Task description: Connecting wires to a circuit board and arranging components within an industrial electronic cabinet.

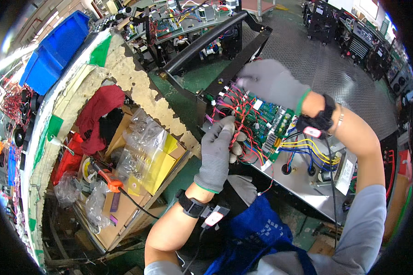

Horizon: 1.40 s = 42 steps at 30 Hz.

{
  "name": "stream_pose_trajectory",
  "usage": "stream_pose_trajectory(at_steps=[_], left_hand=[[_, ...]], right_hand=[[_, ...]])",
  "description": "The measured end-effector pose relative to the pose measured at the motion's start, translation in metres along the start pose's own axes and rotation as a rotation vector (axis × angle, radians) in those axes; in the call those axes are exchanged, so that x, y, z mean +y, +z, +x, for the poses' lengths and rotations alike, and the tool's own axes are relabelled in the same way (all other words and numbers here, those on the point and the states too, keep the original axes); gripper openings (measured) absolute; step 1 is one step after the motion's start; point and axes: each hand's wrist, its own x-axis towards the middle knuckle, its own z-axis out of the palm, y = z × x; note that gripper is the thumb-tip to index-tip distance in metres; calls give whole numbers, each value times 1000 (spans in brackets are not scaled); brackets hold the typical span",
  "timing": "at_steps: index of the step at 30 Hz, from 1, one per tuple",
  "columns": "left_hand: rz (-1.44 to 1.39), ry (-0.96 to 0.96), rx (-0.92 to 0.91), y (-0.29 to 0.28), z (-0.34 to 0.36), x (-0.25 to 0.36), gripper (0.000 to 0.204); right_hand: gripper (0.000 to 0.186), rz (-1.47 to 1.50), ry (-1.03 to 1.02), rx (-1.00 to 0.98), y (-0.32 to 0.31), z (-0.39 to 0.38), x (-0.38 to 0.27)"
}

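Note:
My left hand (217, 145), in a grey knit glove, is at the near left edge of a green circuit board (280, 123). Its fingers are closed round a bundle of thin red wires (234, 137). Many of these wires, with small white connectors, cross the board. Over the board's far end is my right hand (275, 81), also gloved and smeared by motion; its fingers cannot be made out. The board is mounted on a metal chassis (303, 190), where yellow wires (307, 143) and blue wires run to the right.
At left, a worn bench (156, 103) has an open compartment with plastic bags (142, 140), an orange-handled tool (106, 176) and a red cloth (100, 114). A blue bin (55, 50) stands on top. A black bar frame (206, 42) rises beyond the chassis. Black cables hang from both wrists.

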Motion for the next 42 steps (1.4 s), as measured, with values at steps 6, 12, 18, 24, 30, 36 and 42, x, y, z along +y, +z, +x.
stream_pose_trajectory(at_steps=[6, 12, 18, 24, 30, 36, 42], left_hand=[[-22, -16, -110, 2, 13, -7, 37], [250, -23, -259, 10, 29, -10, 30], [1304, 719, -128, 36, 45, -15, 58], [1738, 525, -258, 59, 74, -4, 73], [1771, 701, -159, 39, 80, -20, 83], [1882, 502, -146, 41, 75, -14, 85], [1876, 552, -117, 37, 76, -11, 81]], right_hand=[[32, 143, 314, -540, -47, -2, 3], [30, 450, 237, -815, -22, 1, 20], [24, -60, -171, -345, 1, 6, 50], [28, -73, -110, -430, 17, 22, 43], [26, -10, -328, -357, 35, 26, 67], [18, -3, -349, -353, 52, 25, 84], [20, -70, -524, -285, 59, 43, 88]])
